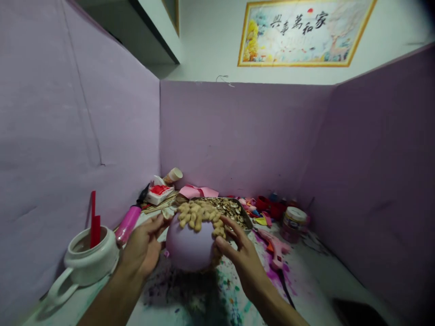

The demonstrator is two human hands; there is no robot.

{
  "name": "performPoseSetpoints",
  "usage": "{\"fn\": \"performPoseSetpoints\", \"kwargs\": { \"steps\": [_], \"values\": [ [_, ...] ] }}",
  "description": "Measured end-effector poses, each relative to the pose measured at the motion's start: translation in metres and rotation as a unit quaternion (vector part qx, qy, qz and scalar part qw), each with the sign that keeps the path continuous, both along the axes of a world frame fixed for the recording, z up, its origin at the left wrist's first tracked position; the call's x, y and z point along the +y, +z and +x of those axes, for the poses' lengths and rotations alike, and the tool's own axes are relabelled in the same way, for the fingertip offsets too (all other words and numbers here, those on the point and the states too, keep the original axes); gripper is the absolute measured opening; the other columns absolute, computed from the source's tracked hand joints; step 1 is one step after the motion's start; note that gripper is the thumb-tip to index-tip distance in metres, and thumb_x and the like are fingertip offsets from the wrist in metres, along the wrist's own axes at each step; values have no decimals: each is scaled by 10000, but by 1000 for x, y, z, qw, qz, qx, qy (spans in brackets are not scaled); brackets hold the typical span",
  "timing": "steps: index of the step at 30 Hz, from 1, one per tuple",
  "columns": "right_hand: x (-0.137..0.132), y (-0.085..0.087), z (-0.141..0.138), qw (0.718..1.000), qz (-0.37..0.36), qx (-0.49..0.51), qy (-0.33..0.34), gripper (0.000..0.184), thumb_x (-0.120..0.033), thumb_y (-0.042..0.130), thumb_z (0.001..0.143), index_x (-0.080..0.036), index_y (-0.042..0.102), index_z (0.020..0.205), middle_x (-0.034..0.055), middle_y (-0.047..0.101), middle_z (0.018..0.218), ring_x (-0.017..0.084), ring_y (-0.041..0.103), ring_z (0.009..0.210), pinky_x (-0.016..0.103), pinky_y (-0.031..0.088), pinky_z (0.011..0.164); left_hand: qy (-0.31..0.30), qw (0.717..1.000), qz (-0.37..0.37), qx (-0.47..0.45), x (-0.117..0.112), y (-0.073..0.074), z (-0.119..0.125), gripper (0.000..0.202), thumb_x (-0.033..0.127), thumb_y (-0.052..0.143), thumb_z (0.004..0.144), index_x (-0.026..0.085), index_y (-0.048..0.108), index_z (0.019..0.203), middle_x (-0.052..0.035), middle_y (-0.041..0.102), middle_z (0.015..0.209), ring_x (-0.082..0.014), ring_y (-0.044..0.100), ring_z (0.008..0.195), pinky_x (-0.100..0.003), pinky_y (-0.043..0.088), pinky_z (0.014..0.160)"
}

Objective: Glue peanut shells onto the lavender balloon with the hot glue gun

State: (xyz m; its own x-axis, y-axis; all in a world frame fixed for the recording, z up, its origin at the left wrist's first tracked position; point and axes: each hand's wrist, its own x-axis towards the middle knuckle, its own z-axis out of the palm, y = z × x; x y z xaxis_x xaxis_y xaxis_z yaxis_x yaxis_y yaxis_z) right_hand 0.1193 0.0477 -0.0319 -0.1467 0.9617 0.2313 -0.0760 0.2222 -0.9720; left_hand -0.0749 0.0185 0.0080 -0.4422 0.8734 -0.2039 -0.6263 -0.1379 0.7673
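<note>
A pale purple balloon, with peanuts covering its top and right side, is held between my two hands above the stained table. My left hand has its fingertips against the balloon's upper left side. From the right, my right hand grips it, fingers bent around the peanut-covered edge. The balloon's far side and underside are hidden. Just behind it sits a metal tray filled with flat, brownish dried pieces. To the right of my right hand lies a pink glue gun with a black cord.
At left stand a white handled pot with a red stick in it and a pink balloon pump. A small box and tipped cup lie behind. A lidded jar stands at right. Purple panels enclose the table.
</note>
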Motion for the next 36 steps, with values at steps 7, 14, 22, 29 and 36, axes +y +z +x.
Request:
{"fn": "performPoseSetpoints", "kwargs": {
  "steps": [7,14,22,29,36],
  "values": [
    [-29,-28,40,990,74,-62,-107,604,-351,688,638,-229,489,1196,99,489,1295,308,426,1206,473,327,1015,-44,998,11,-42,-13,-43,47,167,16,496,747,122,624,749,-30,656,680,-122,618,593,-215,501,513],
    [-16,-71,44,984,123,-46,-121,579,-385,679,638,-233,536,1179,96,423,1349,315,361,1263,447,357,1008,-47,999,18,-22,-13,-63,46,151,12,564,684,135,638,729,-32,673,702,-157,650,689,-253,528,632],
    [-22,-78,34,993,81,26,-86,748,-439,661,622,-239,377,1284,105,466,1312,312,460,1187,426,381,976,-52,998,40,20,-15,-67,45,97,75,654,631,130,657,711,-36,672,717,-156,637,742,-236,498,685],
    [-34,-52,40,986,61,-43,-149,736,-359,725,525,-220,431,1186,104,449,1264,337,423,1185,472,332,999,54,964,49,257,-31,-52,47,127,165,715,588,179,675,709,-14,659,733,-173,579,746,-242,441,709],
    [-39,-58,35,980,58,-49,-182,731,-341,727,554,-231,402,1199,97,430,1279,317,402,1206,446,321,1016,154,844,156,490,-62,-31,76,194,92,725,553,255,718,656,-39,677,742,-238,569,794,-356,230,1029]
  ]
}}
